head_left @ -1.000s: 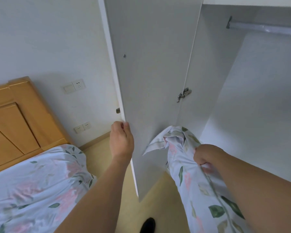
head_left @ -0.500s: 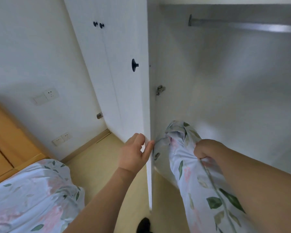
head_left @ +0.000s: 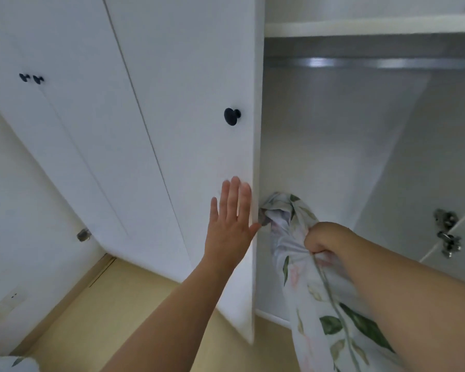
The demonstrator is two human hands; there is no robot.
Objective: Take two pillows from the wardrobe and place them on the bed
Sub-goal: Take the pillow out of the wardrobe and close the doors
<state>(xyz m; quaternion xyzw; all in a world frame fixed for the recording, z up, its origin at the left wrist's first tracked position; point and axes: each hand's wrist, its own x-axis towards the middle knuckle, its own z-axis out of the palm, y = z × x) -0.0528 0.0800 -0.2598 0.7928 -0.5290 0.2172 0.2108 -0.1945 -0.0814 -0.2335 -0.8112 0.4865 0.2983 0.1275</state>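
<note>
- Left hand [head_left: 230, 224]: fingers straight and slightly spread, palm flat against the outer face of the white wardrobe door [head_left: 193, 146], near its free right edge. Thumb reaches toward that edge. Nothing held.
- Right hand [head_left: 324, 238]: fingers curled into a fist, clamped on a bunch of the floral pillow [head_left: 314, 304] fabric near its upper end.
- Pillow: white cover with green leaves and faint pink blooms. It hangs from the right fist; its top corner pokes up just right of the door edge, in front of the open wardrobe compartment [head_left: 333, 170]. The lower part runs down along the right forearm and leaves the frame at the bottom.
- Door: black round knob [head_left: 232, 116] above the left hand. It stands almost flush with the closed doors to its left.
- Far left doors carry two small black knobs [head_left: 31, 79] side by side.
- Inside the compartment: metal hanging rail [head_left: 360, 63] under a white shelf [head_left: 360, 26].
- Right side: metal hinge [head_left: 447, 232] on the other, open door.
- Floor [head_left: 118, 304]: pale yellow. Wall sockets [head_left: 6, 304] low at left.
- Bottom left corner: a sliver of floral bedding [head_left: 8, 363], well apart from the held pillow.
</note>
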